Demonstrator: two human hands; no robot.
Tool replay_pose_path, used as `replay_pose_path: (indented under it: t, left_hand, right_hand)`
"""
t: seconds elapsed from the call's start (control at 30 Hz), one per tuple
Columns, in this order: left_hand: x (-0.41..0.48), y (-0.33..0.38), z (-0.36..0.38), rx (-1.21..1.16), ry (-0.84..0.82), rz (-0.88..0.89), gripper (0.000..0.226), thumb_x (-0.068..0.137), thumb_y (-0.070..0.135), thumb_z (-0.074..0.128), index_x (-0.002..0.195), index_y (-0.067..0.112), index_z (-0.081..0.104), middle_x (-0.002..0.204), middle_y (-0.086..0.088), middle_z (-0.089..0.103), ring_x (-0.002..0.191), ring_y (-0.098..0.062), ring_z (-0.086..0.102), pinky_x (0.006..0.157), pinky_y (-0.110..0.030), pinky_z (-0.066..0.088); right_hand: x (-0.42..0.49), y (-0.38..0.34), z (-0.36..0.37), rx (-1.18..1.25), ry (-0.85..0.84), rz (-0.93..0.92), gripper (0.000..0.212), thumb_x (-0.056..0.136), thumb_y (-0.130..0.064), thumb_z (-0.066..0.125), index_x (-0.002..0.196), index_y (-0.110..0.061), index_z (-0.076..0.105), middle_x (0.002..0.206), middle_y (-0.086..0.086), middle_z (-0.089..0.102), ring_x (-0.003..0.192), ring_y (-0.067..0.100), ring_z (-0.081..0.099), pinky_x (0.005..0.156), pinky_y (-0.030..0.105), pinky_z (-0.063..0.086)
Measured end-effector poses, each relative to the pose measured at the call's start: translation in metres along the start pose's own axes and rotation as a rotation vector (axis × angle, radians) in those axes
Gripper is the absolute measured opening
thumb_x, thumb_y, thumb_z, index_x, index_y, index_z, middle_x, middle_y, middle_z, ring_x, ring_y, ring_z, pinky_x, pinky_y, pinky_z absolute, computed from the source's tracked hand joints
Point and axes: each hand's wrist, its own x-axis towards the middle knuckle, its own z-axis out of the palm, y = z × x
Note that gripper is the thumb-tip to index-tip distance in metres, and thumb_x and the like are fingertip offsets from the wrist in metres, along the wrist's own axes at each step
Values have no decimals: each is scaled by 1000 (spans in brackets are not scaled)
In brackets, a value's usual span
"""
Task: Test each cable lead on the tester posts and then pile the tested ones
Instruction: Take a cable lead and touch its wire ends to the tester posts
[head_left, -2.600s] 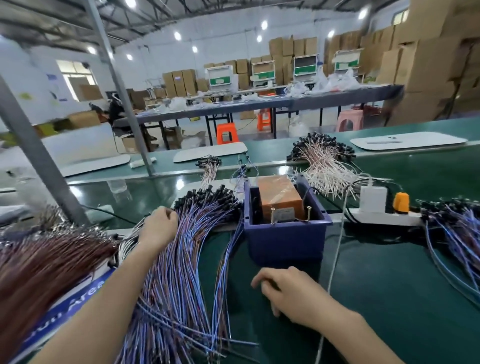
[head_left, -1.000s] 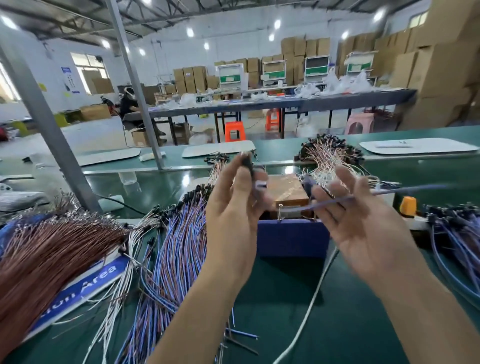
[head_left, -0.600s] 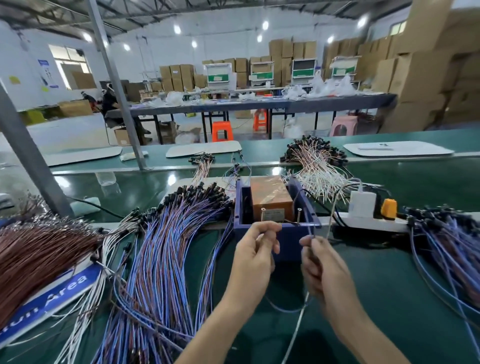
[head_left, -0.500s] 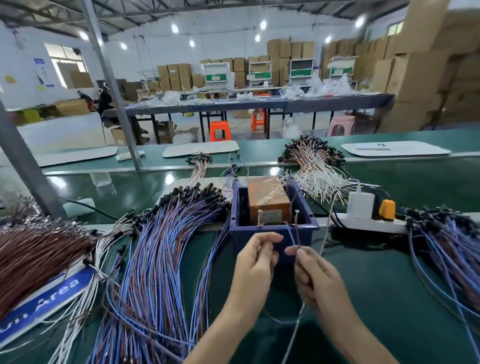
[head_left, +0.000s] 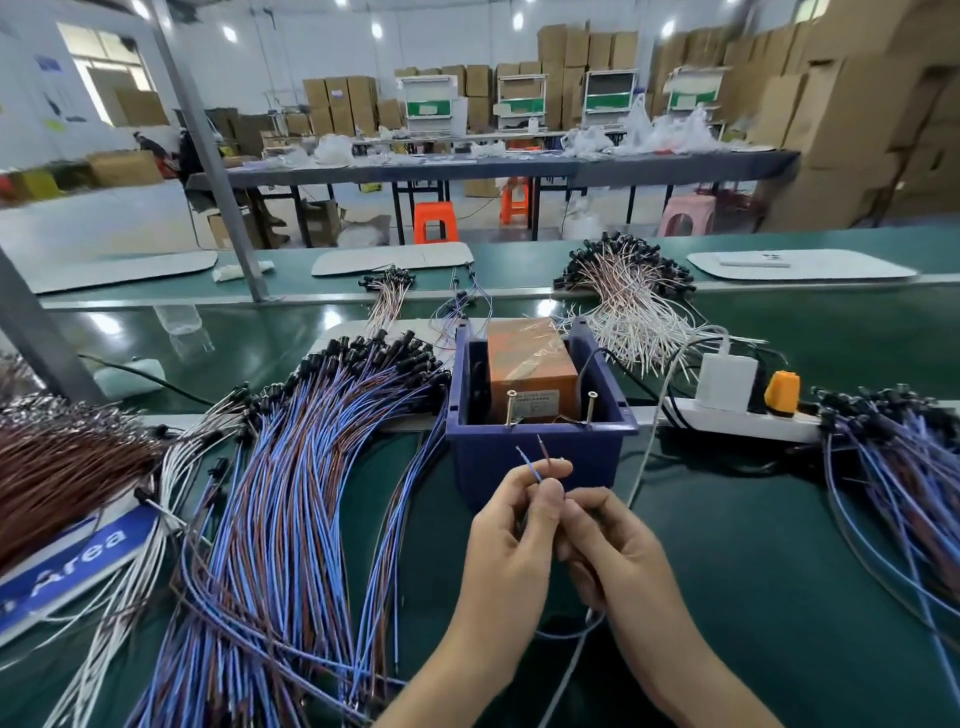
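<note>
Cable lead (head_left: 529, 464): smooth plastic sheath, blue and brown, bare metal at the tips.
Tester posts (head_left: 510, 410): shiny metal, brassy.
Tester box (head_left: 530, 358): orange, wrapped in glossy clear film.
Bin (head_left: 597, 457): matt blue plastic.
Table (head_left: 779, 571): green mat, dull and smooth.
Belt (head_left: 260, 343): green, glossy, catching the ceiling lights.
Power strip (head_left: 737, 423): smooth white plastic.
Cartons (head_left: 841, 130): plain matt cardboard.

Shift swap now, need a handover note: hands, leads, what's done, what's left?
Hands: left hand pinches one lead, its two bare ends up; right hand pinches it beside.
Ends sit short of the posts, touching neither, so this lead is not tested yet.
Big pile at left; smaller pile at right, probably the tested ones.
Left: touch ends to posts, pile this lead, repeat.
</note>
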Motion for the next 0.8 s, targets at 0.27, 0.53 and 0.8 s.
replay_pose_path:
  t: [0.27,0.53,0.8]
  left_hand:
    - [2,1,-6,-182,-37,-92,22,97,35,51,97,22,69,72,-1,55,51,-12,41,43,-25,32]
    - [3,0,-9,-217,-163,-208,23,98,40,54,102,22,69,63,1,45,45,-10,29,43,-24,17]
    - [2,1,-9,-260,-219,-285,20,97,37,55,99,21,68,69,0,47,45,-10,30,42,-21,21]
  right_hand:
    - [1,0,3,260,-2,47,18,89,-29,64,94,-13,72,93,20,70,69,28,65,57,35,57]
    - [1,-5,-1,356,-43,141,36,91,-25,60,118,-4,71,82,14,69,74,21,68,70,35,59]
    - [9,-2,-12,515,49,178,38,79,-31,71,103,-3,77,94,20,74,80,33,72,68,39,61]
